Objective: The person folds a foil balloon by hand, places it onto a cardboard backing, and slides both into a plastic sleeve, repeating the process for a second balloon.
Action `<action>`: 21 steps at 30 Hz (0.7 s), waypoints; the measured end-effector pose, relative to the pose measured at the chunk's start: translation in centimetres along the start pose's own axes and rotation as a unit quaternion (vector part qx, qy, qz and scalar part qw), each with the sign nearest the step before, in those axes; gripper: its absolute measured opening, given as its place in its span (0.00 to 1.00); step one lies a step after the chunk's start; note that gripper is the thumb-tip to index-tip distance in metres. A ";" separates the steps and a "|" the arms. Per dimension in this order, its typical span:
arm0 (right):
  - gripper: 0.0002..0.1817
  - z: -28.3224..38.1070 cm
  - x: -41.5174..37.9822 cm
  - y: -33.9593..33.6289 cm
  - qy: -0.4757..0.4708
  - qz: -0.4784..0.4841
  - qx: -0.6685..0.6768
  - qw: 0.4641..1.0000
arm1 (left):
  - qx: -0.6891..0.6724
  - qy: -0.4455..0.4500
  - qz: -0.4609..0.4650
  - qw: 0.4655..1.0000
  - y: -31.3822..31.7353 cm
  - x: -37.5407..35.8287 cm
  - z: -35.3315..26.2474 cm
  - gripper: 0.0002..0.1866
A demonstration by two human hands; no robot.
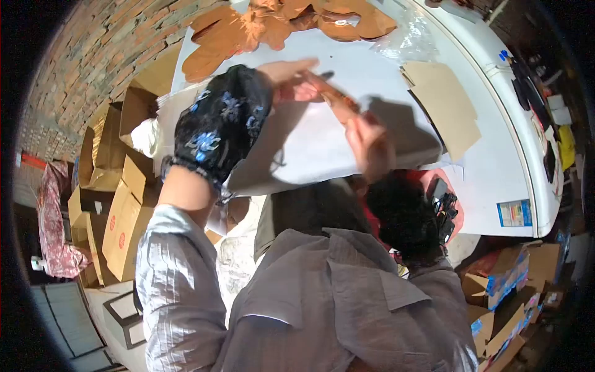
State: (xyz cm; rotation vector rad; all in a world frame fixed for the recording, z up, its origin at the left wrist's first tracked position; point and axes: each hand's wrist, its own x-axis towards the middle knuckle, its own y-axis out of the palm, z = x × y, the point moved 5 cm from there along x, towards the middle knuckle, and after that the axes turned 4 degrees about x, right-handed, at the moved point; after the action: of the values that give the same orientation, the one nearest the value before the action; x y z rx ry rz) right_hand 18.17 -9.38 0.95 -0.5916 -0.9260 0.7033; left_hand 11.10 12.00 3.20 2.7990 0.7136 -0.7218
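A narrow orange-brown piece [338, 102], smeared by motion, slants between my two hands above the white table. My right hand [370, 146] is closed on its lower end. At the upper end, the fingers of my left hand [294, 80] pinch it, with one finger stretched out along the top. What exactly the piece is cannot be made out. Several orange-brown flat, rounded pieces [248, 34] lie at the far edge of the table. Black sleeve covers are on both forearms, the left one [220, 121] with blue flowers.
Flat cardboard sheets [446, 108] lie on the white table [496, 167] at the right, near clear plastic wrap [412, 40]. A red container [455, 204] with dark items sits by my right forearm. Open cardboard boxes [127, 217] stand at the left, before a brick wall [93, 56].
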 end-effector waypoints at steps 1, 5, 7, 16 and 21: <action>0.11 -0.7 0.3 -1.5 0.041 -0.011 0.093 0.995 | 0.013 0.062 0.035 0.997 -0.3 0.3 -1.0 0.31; 0.14 -3.3 1.0 -6.1 0.151 0.014 0.363 0.919 | -0.051 0.140 0.004 0.989 3.2 -0.9 0.1 0.39; 0.15 -5.3 -0.9 -5.2 0.242 0.016 0.538 0.807 | -0.047 0.054 0.161 0.984 6.7 -2.7 1.7 0.31; 0.17 -8.8 -9.7 -2.8 0.399 0.021 0.617 0.678 | 0.026 -0.035 0.164 0.986 8.6 1.5 8.5 0.14; 0.15 -8.1 -10.5 -1.6 0.457 -0.024 0.639 0.617 | 0.066 -0.049 0.128 0.988 8.9 1.4 8.1 0.12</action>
State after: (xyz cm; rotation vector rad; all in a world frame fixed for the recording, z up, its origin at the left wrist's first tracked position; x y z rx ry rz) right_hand 21.31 -19.64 -7.08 0.4157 0.6272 0.6948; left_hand 13.18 2.64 -4.19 2.8730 0.2918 -0.8772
